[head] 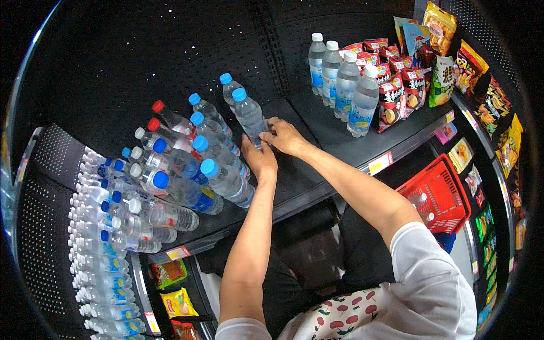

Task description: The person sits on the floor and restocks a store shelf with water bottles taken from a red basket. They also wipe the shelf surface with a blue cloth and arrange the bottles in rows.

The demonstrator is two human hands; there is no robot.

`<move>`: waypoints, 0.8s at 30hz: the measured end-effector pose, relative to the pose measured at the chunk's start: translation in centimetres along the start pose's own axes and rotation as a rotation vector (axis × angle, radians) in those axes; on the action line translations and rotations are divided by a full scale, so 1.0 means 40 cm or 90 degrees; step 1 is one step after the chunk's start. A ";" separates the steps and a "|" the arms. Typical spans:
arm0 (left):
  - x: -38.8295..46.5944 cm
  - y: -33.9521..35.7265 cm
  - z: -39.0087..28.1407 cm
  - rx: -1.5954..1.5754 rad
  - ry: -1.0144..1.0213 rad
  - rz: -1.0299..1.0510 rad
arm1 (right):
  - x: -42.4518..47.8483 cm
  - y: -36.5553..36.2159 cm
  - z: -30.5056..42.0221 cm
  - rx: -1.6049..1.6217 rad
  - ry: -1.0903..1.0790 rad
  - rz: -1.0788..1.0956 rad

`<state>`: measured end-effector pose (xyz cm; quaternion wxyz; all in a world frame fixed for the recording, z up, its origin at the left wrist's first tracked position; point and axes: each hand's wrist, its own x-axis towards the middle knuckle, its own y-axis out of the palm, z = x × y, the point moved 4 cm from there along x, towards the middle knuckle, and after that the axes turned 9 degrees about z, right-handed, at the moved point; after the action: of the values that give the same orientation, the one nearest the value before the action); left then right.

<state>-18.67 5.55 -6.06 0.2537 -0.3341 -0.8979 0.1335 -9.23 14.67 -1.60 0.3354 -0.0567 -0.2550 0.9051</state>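
On a black shelf, a clear plastic bottle with a light-blue cap (pixel 248 111) stands between my two hands. My left hand (pixel 260 159) touches its lower left side, and my right hand (pixel 284 135) has its fingers at the lower right side. Another blue-capped bottle (pixel 230 88) stands directly behind it. To the left is a row of light-blue-capped bottles (pixel 225 182), beside red-capped bottles (pixel 170 129), dark-blue-capped bottles (pixel 182 189) and white-capped bottles (pixel 163 212). Several white-capped bottles with blue labels (pixel 363 102) stand in a row at the right.
Red snack bags (pixel 392 100) and other bagged snacks (pixel 442 80) fill the shelf's right end. A red plastic basket (pixel 446 191) holding bottles is at the right. Price tags line the shelf edge (pixel 318 191). More bottles (pixel 106 280) stand at far left; packaged snacks (pixel 178 302) lie lower down.
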 end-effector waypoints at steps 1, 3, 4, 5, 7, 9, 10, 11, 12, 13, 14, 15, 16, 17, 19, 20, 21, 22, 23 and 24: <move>0.002 0.008 -0.005 -0.004 -0.004 0.008 | 0.008 -0.001 -0.008 -0.006 0.002 -0.007; 0.002 0.017 -0.020 0.016 -0.009 -0.001 | 0.022 -0.002 -0.017 -0.018 0.005 -0.021; 0.002 0.019 -0.029 0.022 -0.015 -0.005 | 0.027 -0.002 -0.019 -0.023 0.008 -0.028; 0.003 0.020 -0.037 0.028 -0.021 -0.010 | 0.031 0.000 -0.021 -0.028 0.012 -0.036; 0.007 0.015 -0.034 0.047 -0.033 -0.023 | 0.037 0.011 -0.013 -0.036 0.016 -0.043; 0.012 0.013 -0.032 0.043 -0.038 -0.032 | 0.041 0.020 -0.007 -0.045 0.024 -0.047; 0.016 0.012 -0.030 0.029 -0.038 -0.034 | 0.042 0.022 -0.004 -0.046 0.025 -0.052; 0.019 0.011 -0.029 0.016 -0.038 -0.037 | 0.044 0.025 -0.001 -0.046 0.027 -0.055; 0.022 0.011 -0.030 0.019 -0.041 -0.038 | 0.045 0.024 0.000 -0.046 0.029 -0.061; 0.025 0.010 -0.031 0.023 -0.044 -0.040 | 0.047 0.025 -0.001 -0.047 0.033 -0.053; 0.026 0.008 -0.031 0.027 -0.048 -0.042 | 0.049 0.026 -0.001 -0.048 0.037 -0.044; 0.029 0.007 -0.030 0.017 -0.047 -0.033 | 0.054 0.025 -0.003 -0.049 0.041 -0.037; 0.031 0.005 -0.027 0.007 -0.047 -0.025 | 0.059 0.025 -0.004 -0.054 0.045 -0.034; 0.033 0.002 -0.025 -0.002 -0.047 -0.017 | 0.065 0.025 -0.004 -0.059 0.049 -0.032; 0.031 0.004 -0.022 0.008 -0.050 -0.031 | 0.082 0.019 -0.005 -0.007 0.020 -0.057; 0.029 0.006 -0.021 0.014 -0.052 -0.038 | 0.091 0.014 -0.003 0.053 -0.012 -0.083; 0.029 0.007 -0.019 0.022 -0.049 -0.040 | 0.104 0.012 -0.007 0.113 -0.043 -0.109; 0.031 0.006 -0.025 0.031 -0.044 -0.043 | 0.125 0.013 -0.010 0.133 -0.069 -0.119; 0.032 0.006 -0.031 0.039 -0.038 -0.046 | 0.144 0.014 -0.024 0.209 -0.056 -0.095; 0.027 0.005 -0.034 0.043 -0.034 -0.054 | 0.156 0.020 -0.027 0.287 -0.042 -0.065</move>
<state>-18.51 6.49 -4.60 0.2460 -0.2829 -0.9128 0.1618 -14.21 18.58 -2.49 0.3766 0.0621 -0.0598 0.9224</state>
